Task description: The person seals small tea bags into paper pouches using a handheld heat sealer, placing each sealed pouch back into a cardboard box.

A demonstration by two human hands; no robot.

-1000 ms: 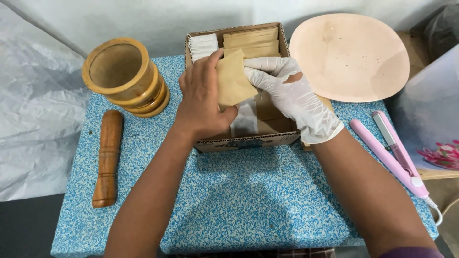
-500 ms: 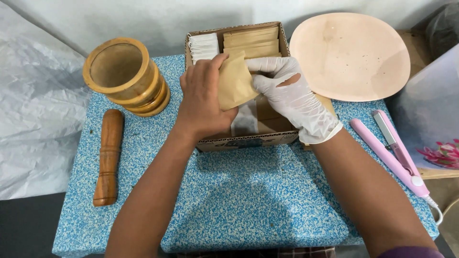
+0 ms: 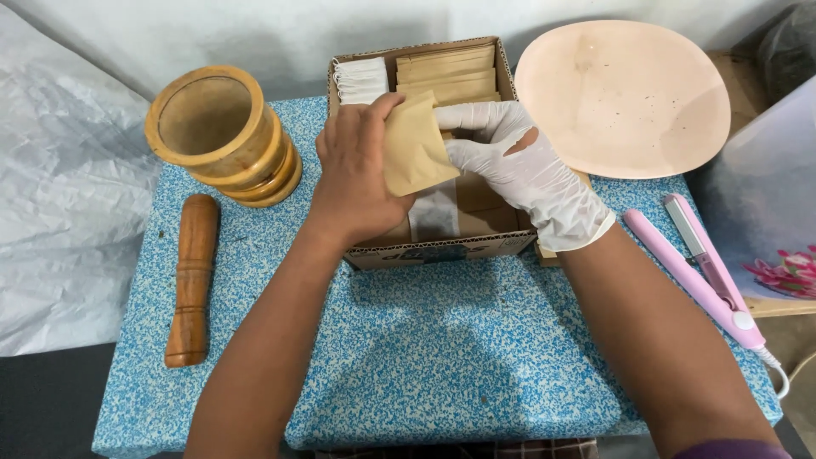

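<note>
Both hands [image 3: 361, 174] [image 3: 518, 170] grip tan paper pouch [image 3: 414, 153] over cardboard box [image 3: 425, 248].

My left hand [image 3: 357, 183] is bare, as is that forearm. My right hand [image 3: 523, 174] wears a thin white disposable glove, cuff bunched at the wrist; a purple sleeve edge shows near the elbow.

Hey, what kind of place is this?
Likely a small home packing workstation: a wooden mortar and pestle, a cardboard box of paper sachets, and a pink heat sealer on a speckled table.
</note>
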